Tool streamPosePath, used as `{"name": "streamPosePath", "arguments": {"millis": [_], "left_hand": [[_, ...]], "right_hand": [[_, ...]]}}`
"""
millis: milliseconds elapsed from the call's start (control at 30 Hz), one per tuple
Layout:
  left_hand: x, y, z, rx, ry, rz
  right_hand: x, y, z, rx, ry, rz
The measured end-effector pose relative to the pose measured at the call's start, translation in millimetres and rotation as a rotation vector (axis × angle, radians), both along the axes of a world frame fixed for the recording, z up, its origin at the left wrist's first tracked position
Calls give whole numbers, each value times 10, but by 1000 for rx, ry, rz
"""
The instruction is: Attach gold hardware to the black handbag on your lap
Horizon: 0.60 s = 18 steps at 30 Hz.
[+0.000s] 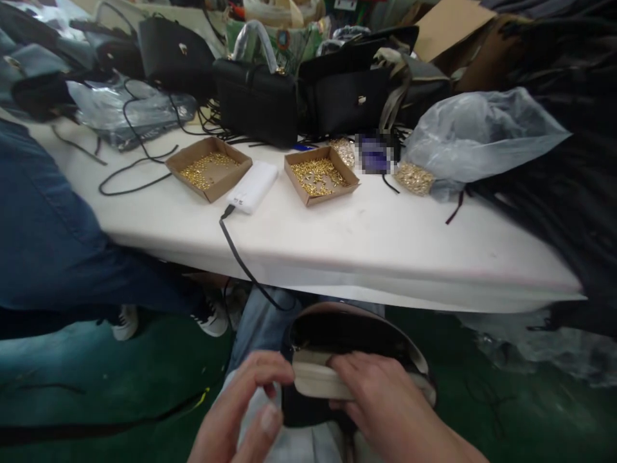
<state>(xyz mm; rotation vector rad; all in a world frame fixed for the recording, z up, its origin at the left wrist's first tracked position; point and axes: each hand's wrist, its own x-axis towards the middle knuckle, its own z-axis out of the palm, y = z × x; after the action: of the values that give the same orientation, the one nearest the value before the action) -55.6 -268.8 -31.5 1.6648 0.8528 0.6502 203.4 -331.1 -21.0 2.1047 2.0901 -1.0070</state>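
Observation:
A black handbag rests on my lap below the table edge, its dark curved flap raised. Along its mouth runs a beige, padded-looking edge. My right hand grips that edge, the fingers over the top and the thumb on the near side. At the bag's left corner is my left hand, its fingers curved and the thumb apart from them. Its fingertips are close to the corner; whether they touch it I cannot tell. Nothing shows between them.
On the white table are two cardboard trays, a left one and a right one, with small gold-coloured pieces. Between them lies a white power bank with a black cable. Black handbags line the back. A person in jeans stands left.

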Motion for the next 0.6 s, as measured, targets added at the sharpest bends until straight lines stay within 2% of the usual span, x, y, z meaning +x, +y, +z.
{"name": "streamPosePath", "arguments": {"millis": [67, 100, 200, 267, 333, 400, 467, 500, 600], "left_hand": [[280, 122, -106, 195, 174, 131], [424, 187, -171, 217, 262, 141], [727, 354, -346, 224, 363, -47], [765, 422, -389, 234, 386, -143], [703, 464, -341, 232, 422, -187], [616, 491, -220, 213, 473, -221], [561, 505, -89, 192, 527, -261], [551, 507, -40, 181, 550, -289], [566, 499, -10, 142, 592, -354]], "right_hand": [[3, -4, -50, 18, 13, 11], [12, -9, -78, 39, 19, 12], [72, -50, -142, 68, 26, -21], [150, -85, -150, 71, 110, -46], [251, -87, -131, 139, 294, -62], [346, -20, -101, 299, 421, -68], [396, 119, -65, 435, 296, -20], [397, 208, -42, 444, 179, 43], [330, 471, 46, 294, -83, 218]]}}
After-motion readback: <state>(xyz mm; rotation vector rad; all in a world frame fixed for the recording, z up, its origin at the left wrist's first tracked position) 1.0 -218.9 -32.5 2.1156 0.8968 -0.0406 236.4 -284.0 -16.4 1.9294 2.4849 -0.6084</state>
